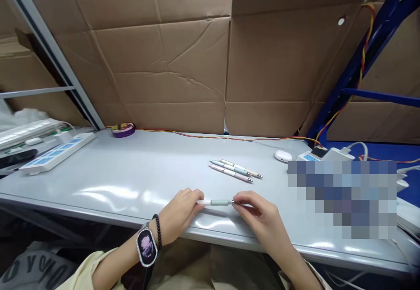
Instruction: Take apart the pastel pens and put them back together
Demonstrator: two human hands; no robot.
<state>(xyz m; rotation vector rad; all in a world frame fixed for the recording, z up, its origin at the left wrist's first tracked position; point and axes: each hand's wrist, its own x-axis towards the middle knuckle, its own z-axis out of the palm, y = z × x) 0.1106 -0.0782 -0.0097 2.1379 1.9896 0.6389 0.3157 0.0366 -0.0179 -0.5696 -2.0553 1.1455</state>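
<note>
A white and green pen (pixel 218 202) is held level above the front part of the grey table (pixel 108 172). My left hand (pixel 180 213), with a watch and a black bead bracelet at its wrist, pinches the pen's white end. At the pen's metal tip, the thumb and fingers of my right hand (pixel 260 215) are closed. Behind the held pen, several pens lie side by side at a slant, among them a pink and white one (pixel 229 172).
Purple tape roll (pixel 123 130) at the back left; power strip (pixel 59 153) on the left. A white oval case (pixel 283 156) and plugged-in chargers (pixel 336 155) stand to the right, beside a pixelated area. Red and yellow wires run along the back edge by the cardboard.
</note>
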